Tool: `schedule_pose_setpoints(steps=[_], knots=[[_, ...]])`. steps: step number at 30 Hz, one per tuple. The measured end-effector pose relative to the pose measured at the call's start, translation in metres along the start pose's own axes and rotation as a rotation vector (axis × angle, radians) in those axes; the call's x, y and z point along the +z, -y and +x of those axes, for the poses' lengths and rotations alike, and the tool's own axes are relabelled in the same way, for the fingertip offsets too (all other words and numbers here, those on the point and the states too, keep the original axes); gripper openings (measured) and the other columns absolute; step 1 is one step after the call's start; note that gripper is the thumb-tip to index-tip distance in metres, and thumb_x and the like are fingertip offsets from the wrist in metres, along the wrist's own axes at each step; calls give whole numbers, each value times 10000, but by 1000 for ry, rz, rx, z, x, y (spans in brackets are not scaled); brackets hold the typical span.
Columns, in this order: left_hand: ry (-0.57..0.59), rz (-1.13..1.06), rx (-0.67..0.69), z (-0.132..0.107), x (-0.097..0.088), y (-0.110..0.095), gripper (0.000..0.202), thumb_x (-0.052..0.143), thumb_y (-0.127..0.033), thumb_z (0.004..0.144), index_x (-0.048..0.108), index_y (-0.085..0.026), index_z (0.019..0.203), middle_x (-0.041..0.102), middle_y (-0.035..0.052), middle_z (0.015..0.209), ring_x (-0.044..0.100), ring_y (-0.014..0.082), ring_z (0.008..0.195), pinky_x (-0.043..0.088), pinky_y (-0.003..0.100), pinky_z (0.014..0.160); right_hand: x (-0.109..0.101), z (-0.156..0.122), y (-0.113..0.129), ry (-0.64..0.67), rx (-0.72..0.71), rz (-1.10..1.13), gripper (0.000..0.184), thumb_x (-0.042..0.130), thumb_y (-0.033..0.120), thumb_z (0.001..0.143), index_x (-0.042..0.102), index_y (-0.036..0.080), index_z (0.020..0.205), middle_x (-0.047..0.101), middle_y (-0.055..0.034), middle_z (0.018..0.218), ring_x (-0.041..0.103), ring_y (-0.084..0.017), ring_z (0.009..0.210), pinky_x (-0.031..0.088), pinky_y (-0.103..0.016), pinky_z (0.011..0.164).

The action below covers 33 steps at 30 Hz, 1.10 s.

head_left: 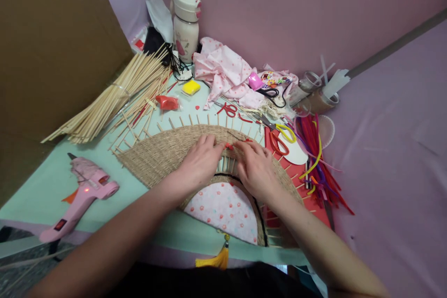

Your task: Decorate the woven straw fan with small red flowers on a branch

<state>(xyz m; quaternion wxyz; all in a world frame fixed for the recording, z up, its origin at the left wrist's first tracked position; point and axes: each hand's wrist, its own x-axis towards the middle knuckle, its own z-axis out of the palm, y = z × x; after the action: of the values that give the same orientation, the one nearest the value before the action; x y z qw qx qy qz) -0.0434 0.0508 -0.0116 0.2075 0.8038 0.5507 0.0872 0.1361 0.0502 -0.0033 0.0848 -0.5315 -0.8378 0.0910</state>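
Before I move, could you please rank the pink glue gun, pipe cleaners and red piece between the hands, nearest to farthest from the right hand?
1. Red piece: by the right hand
2. Pipe cleaners: on its right
3. Pink glue gun: far left

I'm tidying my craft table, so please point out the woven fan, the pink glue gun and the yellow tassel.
Woven fan [167, 146]: head view, tan weave.
Pink glue gun [83, 199]: head view, upper handle.
Yellow tassel [218, 258]: head view, fringe.
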Motion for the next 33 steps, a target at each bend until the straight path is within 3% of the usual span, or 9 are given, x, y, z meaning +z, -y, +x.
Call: schedule_pose_setpoints(steps=[6, 12, 17, 25, 29, 33], knots=[[-4, 16, 15, 3, 4, 2, 385, 338, -170, 930, 579, -185, 1230, 496, 123, 1101, 435, 247, 1027, 438, 413, 901, 7, -2, 0, 35, -59, -6, 439, 408, 144, 856, 516, 153, 1282, 636, -141, 1251, 486, -276, 1235, 281, -475, 1008], [-10, -24, 27, 3, 2, 5, 418, 317, -192, 948, 523, -167, 1312, 486, 134, 1116, 428, 260, 1043, 431, 413, 907, 3, -8, 0, 26, -6, 25, 444, 400, 153, 866, 510, 150, 1296, 602, -147, 1305, 482, -273, 1253, 295, -467, 999], [5, -9, 11, 3, 2, 4, 404, 324, -172, 937, 562, -189, 1263, 486, 122, 1118, 430, 255, 1060, 420, 402, 919, 5, -11, 2, 56, -2, 39, 441, 398, 150, 868, 503, 150, 1297, 596, -150, 1315, 477, -266, 1269, 286, -477, 1005], [7, -4, -9, -3, 3, 0, 389, 467, -144, 847, 552, -143, 1226, 486, 138, 1177, 426, 266, 1074, 433, 413, 936, 2, -12, 5, 29, 21, 85, 410, 410, 154, 865, 518, 155, 1260, 615, -141, 1289, 521, -268, 1223, 310, -461, 977], [-28, -74, -39, -11, -1, 2, 379, 414, -135, 880, 546, -151, 1235, 498, 141, 1199, 431, 257, 1120, 425, 410, 969, -16, 4, 10, -100, -18, 80, 364, 427, 192, 893, 532, 172, 1241, 644, -130, 1248, 556, -269, 1176, 316, -441, 948], [-148, -82, -82, -20, -12, 16, 357, 377, -197, 930, 577, -135, 1220, 522, 152, 1191, 440, 273, 1141, 421, 430, 981, -32, 52, 22, -145, -109, 121, 255, 460, 199, 912, 617, 219, 1112, 719, -76, 1102, 636, -229, 1005, 304, -409, 915]])
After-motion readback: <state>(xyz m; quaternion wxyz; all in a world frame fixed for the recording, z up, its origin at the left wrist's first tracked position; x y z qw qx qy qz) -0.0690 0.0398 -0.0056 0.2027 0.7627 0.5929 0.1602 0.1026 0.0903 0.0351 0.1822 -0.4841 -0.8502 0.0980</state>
